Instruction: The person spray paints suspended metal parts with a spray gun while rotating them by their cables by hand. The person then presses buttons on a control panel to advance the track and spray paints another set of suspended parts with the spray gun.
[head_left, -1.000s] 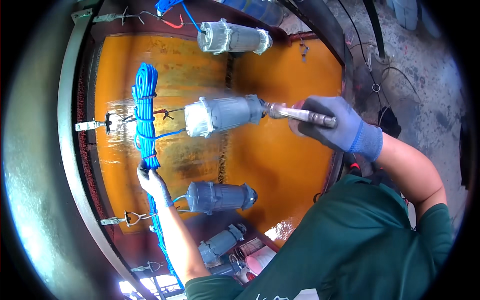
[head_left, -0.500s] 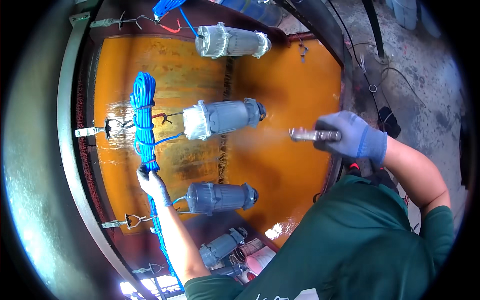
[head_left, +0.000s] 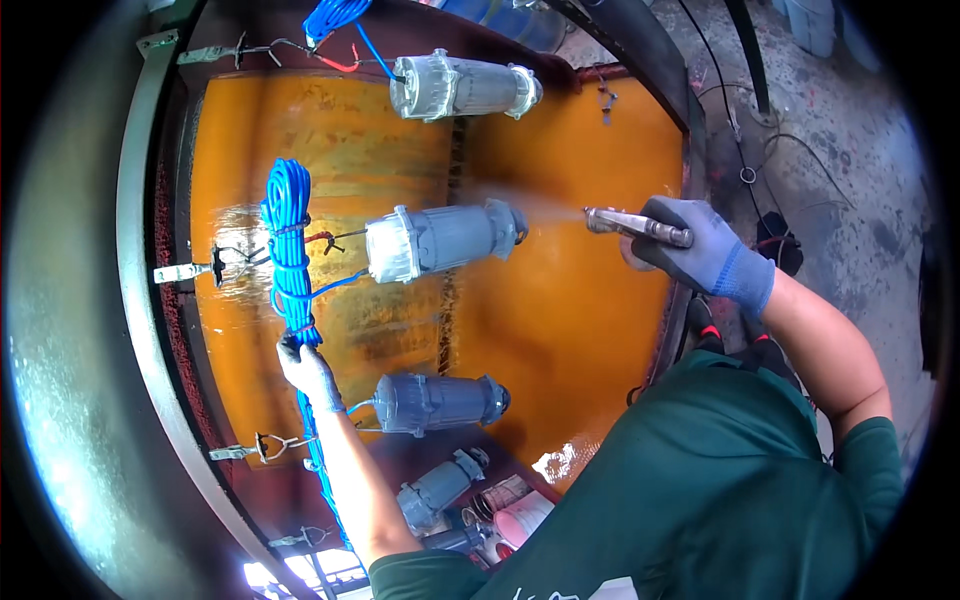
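Note:
My right hand (head_left: 700,250), in a blue glove, grips a metal spray gun (head_left: 632,224) whose nozzle points left at a hanging grey pump (head_left: 440,240); a faint mist spans the gap between nozzle and pump. My left hand (head_left: 308,368), gloved, grips the lower end of a coiled blue cable bundle (head_left: 288,240) that hangs left of that pump. Two more grey pumps hang in line: one above (head_left: 462,86), one below (head_left: 436,402). All hang in front of a wet orange-coated panel (head_left: 570,330).
A curved metal rail (head_left: 140,300) with hooks and clips (head_left: 190,270) runs down the left side. Another grey pump (head_left: 438,490) and a pink container (head_left: 520,520) sit near the bottom. Concrete floor with dark hoses (head_left: 800,200) lies to the right.
My right hand has pulled the spray gun away from the middle pump to the right, then eased back slightly toward it; the left hand has stayed on the blue cable.

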